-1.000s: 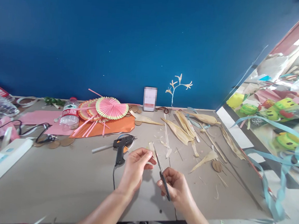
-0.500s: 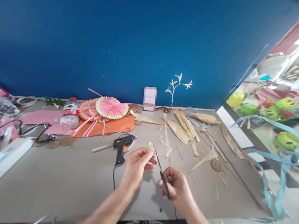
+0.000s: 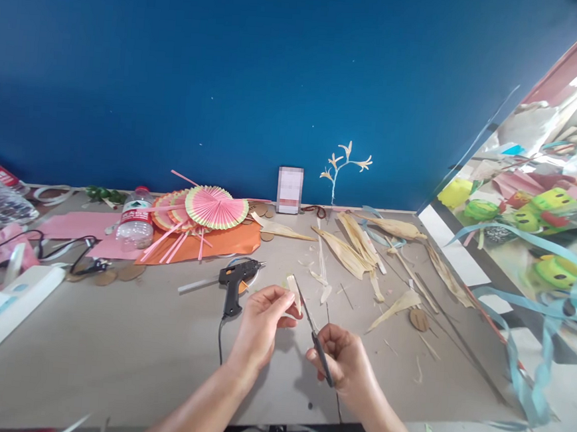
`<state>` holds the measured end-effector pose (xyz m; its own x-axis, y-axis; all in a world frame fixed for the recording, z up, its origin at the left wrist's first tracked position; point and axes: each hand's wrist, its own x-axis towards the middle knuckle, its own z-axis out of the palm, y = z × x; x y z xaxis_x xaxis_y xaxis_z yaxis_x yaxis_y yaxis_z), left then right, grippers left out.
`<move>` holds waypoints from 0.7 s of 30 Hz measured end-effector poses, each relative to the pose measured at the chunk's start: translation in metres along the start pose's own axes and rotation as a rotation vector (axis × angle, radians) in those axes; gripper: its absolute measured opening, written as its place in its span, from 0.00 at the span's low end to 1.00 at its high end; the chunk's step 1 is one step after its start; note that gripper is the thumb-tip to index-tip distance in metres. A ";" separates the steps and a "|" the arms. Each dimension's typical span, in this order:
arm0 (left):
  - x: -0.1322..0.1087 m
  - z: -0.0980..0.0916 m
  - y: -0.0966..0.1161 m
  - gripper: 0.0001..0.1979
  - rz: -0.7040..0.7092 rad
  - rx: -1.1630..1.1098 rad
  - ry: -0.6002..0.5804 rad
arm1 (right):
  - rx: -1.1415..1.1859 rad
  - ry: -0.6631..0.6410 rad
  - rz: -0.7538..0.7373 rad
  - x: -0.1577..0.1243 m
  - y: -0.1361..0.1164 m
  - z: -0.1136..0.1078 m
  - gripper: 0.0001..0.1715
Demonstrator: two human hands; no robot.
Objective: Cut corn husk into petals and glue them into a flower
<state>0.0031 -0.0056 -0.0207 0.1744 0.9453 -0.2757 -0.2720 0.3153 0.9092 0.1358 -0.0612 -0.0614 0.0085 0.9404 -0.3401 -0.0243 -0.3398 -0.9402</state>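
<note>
My left hand (image 3: 266, 321) pinches a small pale strip of dried corn husk (image 3: 292, 283) between thumb and fingers, its tip pointing up and away. My right hand (image 3: 340, 360) is closed round the dark handles of a pair of scissors (image 3: 323, 357). The scissor blades slant up to the left and lie along the right edge of the husk strip. Whether they touch it I cannot tell. Left of my left hand lies a black hot glue gun (image 3: 236, 285) with a glue stick in its back. Several dried corn husks (image 3: 346, 250) are spread beyond my hands.
Pink folded paper fans (image 3: 216, 208) lie on orange material beside a water bottle (image 3: 136, 221). A husk flower sprig (image 3: 335, 173) stands against the blue wall, right of a pale upright screen (image 3: 289, 189). A power strip (image 3: 15, 314) is at left; blue ribbon (image 3: 544, 329) hangs right.
My right hand and the scissors have shifted very slightly to the right. The left hand with the husk strip has hardly moved.
</note>
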 end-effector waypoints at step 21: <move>-0.004 0.003 0.002 0.10 -0.035 -0.001 -0.039 | 0.095 -0.076 0.000 -0.002 -0.011 0.000 0.26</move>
<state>0.0049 -0.0089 -0.0171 0.2209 0.9298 -0.2944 -0.2661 0.3478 0.8990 0.1359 -0.0598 -0.0505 -0.0669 0.9401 -0.3342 -0.1185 -0.3400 -0.9329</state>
